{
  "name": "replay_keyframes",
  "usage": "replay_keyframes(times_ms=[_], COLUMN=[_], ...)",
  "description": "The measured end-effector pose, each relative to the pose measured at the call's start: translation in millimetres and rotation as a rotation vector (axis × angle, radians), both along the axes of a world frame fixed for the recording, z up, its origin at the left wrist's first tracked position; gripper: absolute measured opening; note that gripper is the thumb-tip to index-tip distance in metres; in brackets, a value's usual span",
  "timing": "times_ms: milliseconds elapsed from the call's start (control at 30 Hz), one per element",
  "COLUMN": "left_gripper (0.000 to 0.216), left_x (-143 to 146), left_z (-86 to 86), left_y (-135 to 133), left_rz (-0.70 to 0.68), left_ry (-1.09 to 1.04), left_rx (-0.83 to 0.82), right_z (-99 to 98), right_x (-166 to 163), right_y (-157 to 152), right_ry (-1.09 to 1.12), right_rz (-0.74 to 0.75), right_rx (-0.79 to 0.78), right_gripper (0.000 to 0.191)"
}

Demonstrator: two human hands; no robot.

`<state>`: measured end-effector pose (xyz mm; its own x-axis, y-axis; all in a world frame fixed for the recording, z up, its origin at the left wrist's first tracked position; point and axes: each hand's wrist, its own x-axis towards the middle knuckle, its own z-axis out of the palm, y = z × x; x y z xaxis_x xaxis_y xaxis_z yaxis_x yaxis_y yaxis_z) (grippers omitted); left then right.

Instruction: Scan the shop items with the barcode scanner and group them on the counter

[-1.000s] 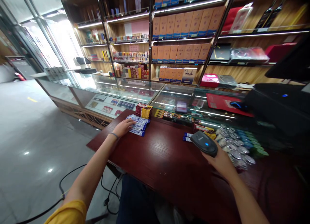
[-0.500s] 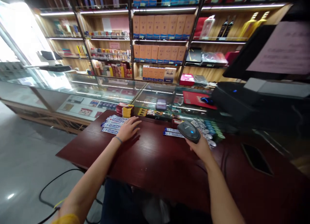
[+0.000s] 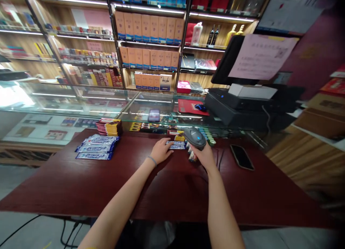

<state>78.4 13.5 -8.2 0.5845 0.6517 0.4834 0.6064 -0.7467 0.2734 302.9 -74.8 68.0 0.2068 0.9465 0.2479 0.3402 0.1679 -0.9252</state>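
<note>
My right hand [image 3: 205, 156] is wrapped round a black barcode scanner [image 3: 196, 138] with a lit blue light, held above the dark red table [image 3: 118, 184]. My left hand [image 3: 161, 151] lies low over the table with its fingers spread. Its fingertips reach the left end of some blue-and-white packets [image 3: 178, 145]; whether they touch them I cannot tell. A larger pile of similar packets [image 3: 95, 147] lies to the left. Behind that pile stands a stack of red and yellow small boxes [image 3: 109, 127]. Small cylindrical items [image 3: 192, 155] are partly hidden by the scanner and my right hand.
A phone [image 3: 242, 157] lies on the table's right side. A glass display counter [image 3: 159, 98] runs along the back. On it are a mouse [image 3: 200, 107] on a red mat [image 3: 185, 106] and a black monitor [image 3: 228, 62] with a paper on it. Shelves of boxes [image 3: 147, 26] stand behind.
My left hand has moved right, from the larger packet pile to the smaller packets by the scanner. My right hand still holds the scanner. The view has turned right.
</note>
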Motion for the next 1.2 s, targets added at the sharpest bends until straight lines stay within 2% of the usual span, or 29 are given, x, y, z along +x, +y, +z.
replay_keyframes(times_ms=[233, 400, 500, 567, 667, 733, 833, 900, 1033, 1200], left_gripper=[0.03, 0.024, 0.027, 0.029, 0.031, 0.032, 0.035, 0.035, 0.029, 0.032], left_x=[16.1, 17.4, 14.8, 10.3, -2.9, -17.4, -47.8, -70.6, -106.0, -118.7], left_z=[-8.8, -8.4, -2.5, 4.3, 15.5, 21.0, 24.8, 25.1, 22.7, 18.0], left_y=[-6.7, -8.9, -9.5, -9.6, -9.1, -9.1, -10.7, -12.6, -13.4, -8.7], left_rz=[0.108, 0.073, 0.026, 0.028, 0.119, 0.167, 0.096, 0.027, -0.001, -0.054], left_ry=[0.053, 0.042, -0.039, -0.186, -0.515, -0.76, -1.063, -1.172, -1.276, -1.31], left_rx=[-0.014, -0.015, -0.051, -0.106, -0.299, -0.56, -1.017, -1.219, -1.375, -1.408], right_z=[-0.1, 2.8, 5.7, 6.7, 6.5, 5.9, 5.5, 4.8, -0.2, -7.3], right_x=[6.4, 3.7, 1.0, -0.9, -4.5, -8.3, -16.4, -22.8, -35.2, -49.3], right_y=[-2.3, -3.8, -5.6, -6.1, -5.6, -5.0, -4.6, -4.4, -3.4, -3.9], right_ry=[0.069, 0.035, 0.045, 0.062, 0.086, 0.092, 0.07, 0.032, -0.129, -0.349], right_rz=[-0.044, -0.034, -0.032, -0.052, -0.084, -0.088, -0.076, -0.042, 0.108, 0.201], right_rx=[0.007, 0.029, 0.037, 0.033, 0.029, 0.03, 0.037, 0.033, 0.019, -0.012], right_gripper=[0.052, 0.046, 0.045, 0.045, 0.047, 0.046, 0.045, 0.044, 0.046, 0.058])
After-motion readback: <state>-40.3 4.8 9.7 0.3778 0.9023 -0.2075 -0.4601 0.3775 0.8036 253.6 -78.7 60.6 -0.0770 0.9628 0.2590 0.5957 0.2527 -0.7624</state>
